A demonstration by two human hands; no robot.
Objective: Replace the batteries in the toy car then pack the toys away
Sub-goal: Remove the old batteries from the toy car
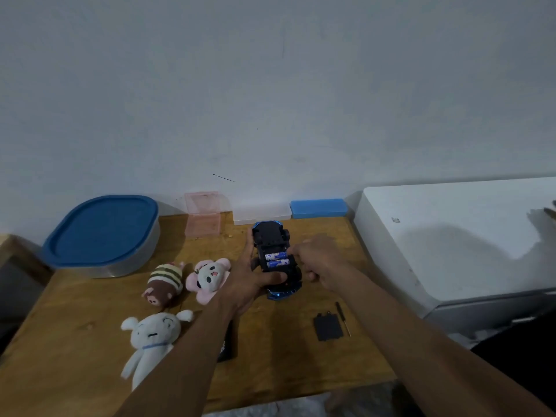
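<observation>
You see everything in dim, flat, bluish light. The wide lens bends the table (285,356) edges toward the frame corners. A soft shadow lies across the white cabinet (436,206) on your right. The white plush (153,335) looks smeared and soft; the wall (270,85) is grainy.

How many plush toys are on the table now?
3: a striped brown one and a pink one side by side left of the car, a white one nearer the front edge. More may be hidden.
</observation>
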